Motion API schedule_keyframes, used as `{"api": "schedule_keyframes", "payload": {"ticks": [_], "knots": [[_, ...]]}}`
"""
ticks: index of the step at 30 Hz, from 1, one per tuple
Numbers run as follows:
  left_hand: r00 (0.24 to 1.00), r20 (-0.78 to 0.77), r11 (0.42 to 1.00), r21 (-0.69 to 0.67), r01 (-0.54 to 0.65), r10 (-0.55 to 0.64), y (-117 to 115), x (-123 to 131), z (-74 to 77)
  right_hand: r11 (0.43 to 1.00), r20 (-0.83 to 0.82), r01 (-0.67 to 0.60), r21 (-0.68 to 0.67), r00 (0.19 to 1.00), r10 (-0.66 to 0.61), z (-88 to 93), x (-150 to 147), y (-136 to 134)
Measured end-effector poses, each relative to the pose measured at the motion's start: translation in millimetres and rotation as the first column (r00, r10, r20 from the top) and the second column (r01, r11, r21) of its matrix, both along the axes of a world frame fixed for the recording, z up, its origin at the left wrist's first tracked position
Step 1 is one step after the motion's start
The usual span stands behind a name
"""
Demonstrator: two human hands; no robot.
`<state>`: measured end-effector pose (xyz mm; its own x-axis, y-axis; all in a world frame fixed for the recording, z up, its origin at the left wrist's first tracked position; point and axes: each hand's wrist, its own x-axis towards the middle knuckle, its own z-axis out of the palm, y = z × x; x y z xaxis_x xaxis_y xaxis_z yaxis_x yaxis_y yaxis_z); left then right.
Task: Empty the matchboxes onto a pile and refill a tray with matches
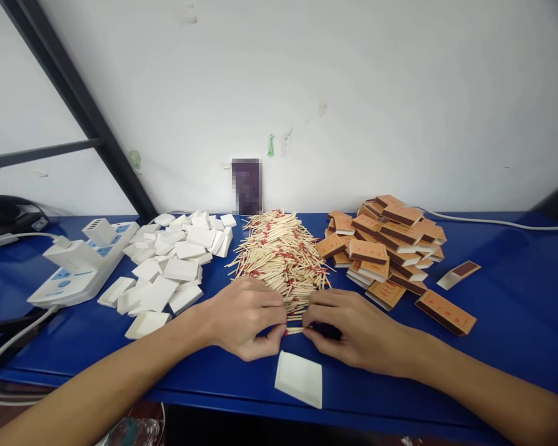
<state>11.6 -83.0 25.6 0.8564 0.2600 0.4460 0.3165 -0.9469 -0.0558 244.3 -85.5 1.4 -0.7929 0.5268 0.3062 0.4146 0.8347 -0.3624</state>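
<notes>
A large heap of red-tipped matches (283, 254) lies at the middle of the blue table. At its near edge, my left hand (253, 319) and my right hand (341, 325) face each other, thumbs and fingers pinched. Between their fingertips runs a small bundle of matches (294, 331), held at both ends. Just below the hands, a white tray (300, 378) lies near the table's front edge. White inner trays (167, 266) are piled to the left, and orange matchbox sleeves (385, 235) to the right.
A white power strip (88, 266) with plugs and cables stands on the left. One sleeve (446, 311) and another tilted one (459, 274) lie apart at the right. A dark blurred rectangle (247, 186) stands against the white wall. The blue table's front edge (232, 401) runs below the hands.
</notes>
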Motion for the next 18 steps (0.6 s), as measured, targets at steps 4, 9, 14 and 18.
{"api": "schedule_keyframes", "payload": {"ticks": [4,9,14,18], "knots": [[0.997,-0.068,0.999,-0.036,-0.026,0.024,-2.7,0.6,2.5,1.000,-0.010,0.011,-0.020,1.000,-0.011,1.1,0.2,-0.1],[0.989,-0.117,0.995,-0.018,-0.096,0.093,3.7,-3.0,0.8,0.999,-0.033,0.027,0.032,0.999,-0.026,0.0,-0.5,-0.1],[0.982,-0.148,0.991,-0.052,-0.126,0.117,7.2,-6.8,-0.6,0.998,-0.030,0.034,0.057,0.999,-0.033,1.4,0.0,0.5],[0.981,-0.167,0.993,-0.045,-0.110,0.101,6.4,-5.7,-1.3,0.998,-0.011,0.043,0.041,0.999,-0.042,1.9,0.2,1.1]]}}
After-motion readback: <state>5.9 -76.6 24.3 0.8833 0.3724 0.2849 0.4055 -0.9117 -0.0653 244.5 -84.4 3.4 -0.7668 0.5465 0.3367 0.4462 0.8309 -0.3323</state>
